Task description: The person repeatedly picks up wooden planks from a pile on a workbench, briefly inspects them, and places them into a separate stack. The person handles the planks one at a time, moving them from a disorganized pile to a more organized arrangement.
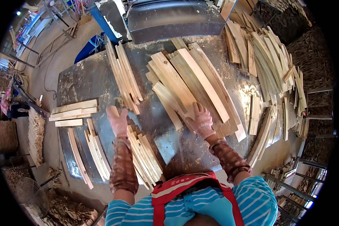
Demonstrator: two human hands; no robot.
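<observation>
My left hand [118, 122], in a pale pink knit glove, is over the table with its fingers apart and nothing in them. Just beyond it are the near ends of a bundle of long wooden strips [124, 73]; a group of shorter strips [142, 154] lies by its wrist. My right hand [202, 121], gloved the same way, grips the near end of a pale wooden board [173, 79] with a dark knot. That board lies on a broad pile of boards [211, 75]. A lower board [168, 101] beside it looks smeared by motion.
The dark metal table [83, 81] is dusted with sawdust. A machine housing [173, 20] stands at its far edge. Short strips [73, 113] lie at left, and a heap of loose slats [269, 56] covers the right. A person [15, 105] is far left.
</observation>
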